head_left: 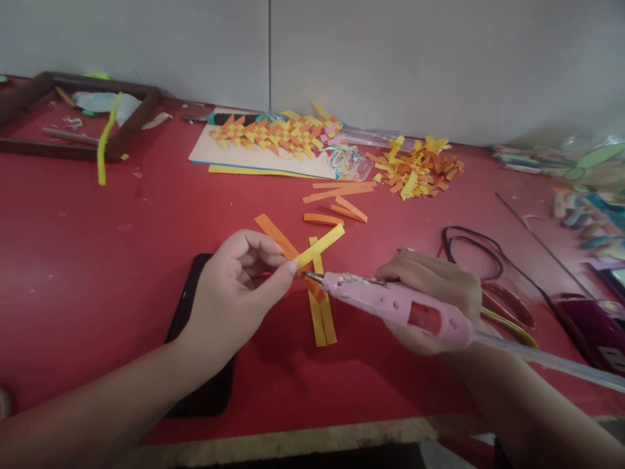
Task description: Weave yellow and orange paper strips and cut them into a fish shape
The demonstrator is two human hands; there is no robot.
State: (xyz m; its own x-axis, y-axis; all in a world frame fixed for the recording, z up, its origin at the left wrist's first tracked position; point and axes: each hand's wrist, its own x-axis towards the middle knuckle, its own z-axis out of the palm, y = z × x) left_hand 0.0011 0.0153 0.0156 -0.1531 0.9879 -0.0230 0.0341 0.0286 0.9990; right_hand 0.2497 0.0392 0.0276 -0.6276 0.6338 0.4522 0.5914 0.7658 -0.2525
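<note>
My left hand (240, 280) is pinching yellow and orange strips (325, 243) above the table (112, 260); my right hand (437, 280) is gripping the glue gun (381, 298), seemingly gluing. Next is probably needing careful pressing.

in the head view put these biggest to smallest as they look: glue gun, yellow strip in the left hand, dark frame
1. Dark frame, even cut off at the left edge
2. Glue gun, nearer the camera
3. Yellow strip
</note>
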